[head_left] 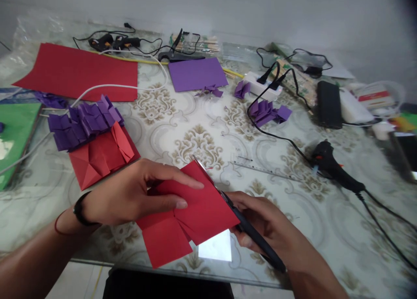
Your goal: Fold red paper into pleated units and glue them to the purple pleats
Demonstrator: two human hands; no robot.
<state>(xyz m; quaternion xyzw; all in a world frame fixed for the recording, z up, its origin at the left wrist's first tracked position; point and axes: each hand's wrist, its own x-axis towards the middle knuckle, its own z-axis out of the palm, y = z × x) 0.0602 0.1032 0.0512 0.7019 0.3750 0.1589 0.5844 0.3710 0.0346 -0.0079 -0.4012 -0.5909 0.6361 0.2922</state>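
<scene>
My left hand (143,195) grips a piece of red paper (208,212), with the index finger and thumb lying on its upper face. A slit and creases split a square flap from the rest of the sheet at its lower left. In my right hand (260,221) is a pair of black-handled scissors (252,238). Their blades run along the paper's upper right edge, the tip poking out past its top corner. Left of the hands lie folded red paper pieces (100,158), and folded purple paper pieces (86,121) rest against them.
Red sheets (87,71) and a purple sheet (198,73) lie farther back. A glue gun (335,166) with its cord is at the right, near a clear ruler (263,169). A white power strip (262,86) and a black power bank (329,104) stand behind.
</scene>
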